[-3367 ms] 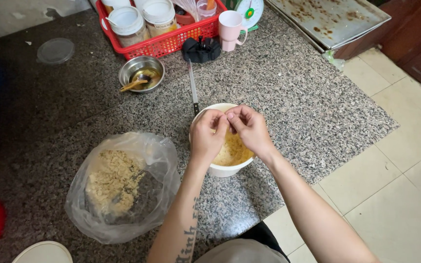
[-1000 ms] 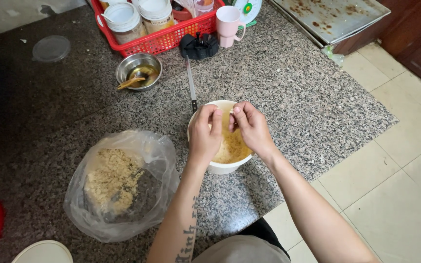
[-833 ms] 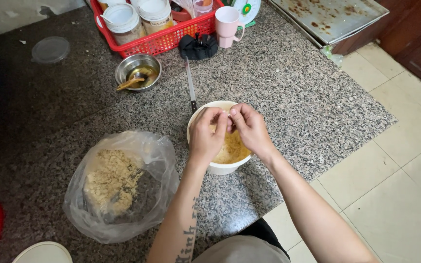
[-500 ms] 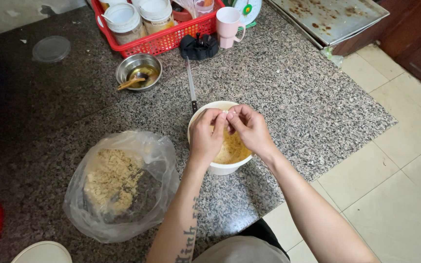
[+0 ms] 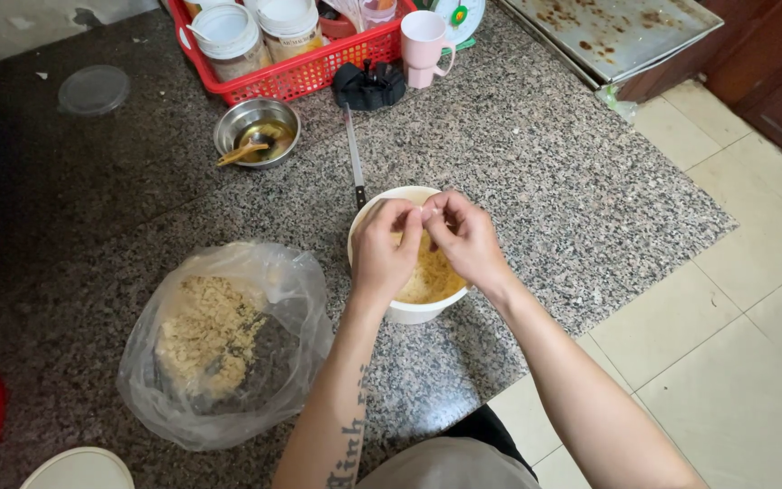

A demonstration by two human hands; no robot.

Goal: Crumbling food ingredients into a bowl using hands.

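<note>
My left hand (image 5: 384,254) and my right hand (image 5: 465,237) meet over a white bowl (image 5: 409,312) that holds pale yellow peeled pieces. The fingertips of both hands pinch one small whitish piece between them, above the bowl's middle. The piece is mostly hidden by my fingers. A knife (image 5: 355,165) lies on the granite floor slab just behind the bowl, its tip near the rim.
A clear plastic bag (image 5: 219,344) of pale husks sits left of the bowl. Behind are a small steel bowl (image 5: 255,131) with a spoon, a red basket (image 5: 287,68) of jars, a pink cup (image 5: 425,47), a metal tray (image 5: 617,32) and a round lid (image 5: 92,89).
My hands have stayed over the bowl, with only small finger movements on the piece between them. Nothing else has moved.
</note>
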